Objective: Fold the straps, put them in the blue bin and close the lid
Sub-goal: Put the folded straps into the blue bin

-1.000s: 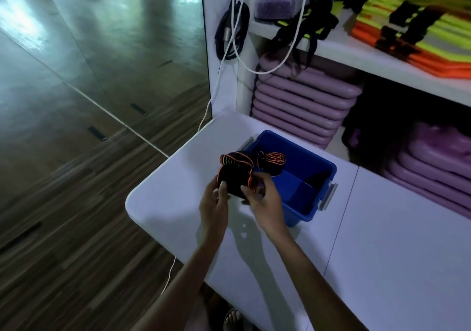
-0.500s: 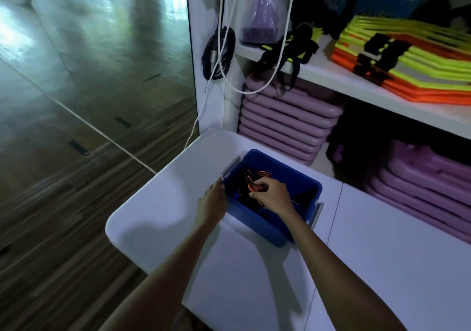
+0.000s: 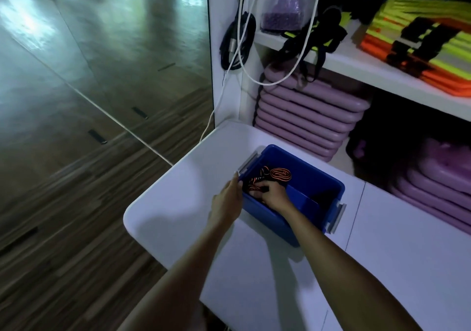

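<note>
Two hands at one bin. Right hand (image 3: 272, 193): reaches down inside the blue bin (image 3: 316, 177), fingers curled and closed on a bundle of black-and-orange straps (image 3: 254, 186) at the bin's left end. Left hand (image 3: 227, 201): outside the bin, palm and fingers laid flat against its left outer wall, thumb at the rim; fingers extended, gripping nothing.

Straps: all inside the bin. One coiled strap (image 3: 280, 174) lies just behind the right hand, touching the held bundle.

Blue bin: open-topped, no lid on it. Grey latch handles at both short ends, left latch (image 3: 247, 163) beside the left hand's fingertips, right latch (image 3: 337, 217) at the opposite end. Bin stands near the far left corner of the white surface (image 3: 178, 211), set at an angle to its edges.

Beyond the surface's far edge: white shelf unit (image 3: 356, 72); stacked purple mats (image 3: 305, 121) below the shelf; folded yellow-and-orange vests (image 3: 433, 50) on the shelf; white cable (image 3: 254, 25) hanging in loops. Left of the surface: wood-pattern floor (image 3: 76, 203).
</note>
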